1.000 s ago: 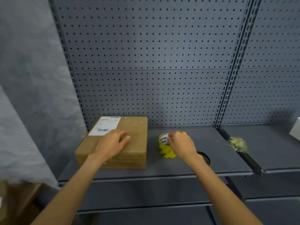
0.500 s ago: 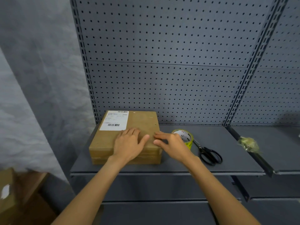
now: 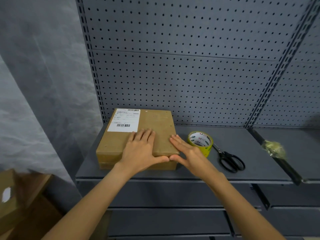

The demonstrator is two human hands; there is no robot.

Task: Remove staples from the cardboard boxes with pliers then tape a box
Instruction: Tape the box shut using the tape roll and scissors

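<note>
Fingers [image 3: 143, 135] of your left hand [image 3: 140, 151] and right hand [image 3: 187, 151] lie straight, pressing the box [image 3: 155, 122] top; tape roll [image 3: 200, 142] sits untouched alongside, pliers unseen, so taping is probably still to do.

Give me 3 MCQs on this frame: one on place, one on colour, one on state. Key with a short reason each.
1. Where does the tape roll sit relative to the cardboard box?
A. On top of it
B. On the shelf to its right
C. On the shelf to its left

2. What colour are the scissors' handles?
A. Black
B. Red
C. Yellow

3. What are the two hands doing?
A. Both lie flat on the box with straight fingers
B. One lifts the tape roll
C. One holds the scissors

Key:
1 B, the roll stands on the shelf between the box and the scissors.
2 A, both handle loops are black.
3 A, the left hand and the right hand press flat on the box top, thumbs meeting at its front edge, with no grip on anything.
</note>
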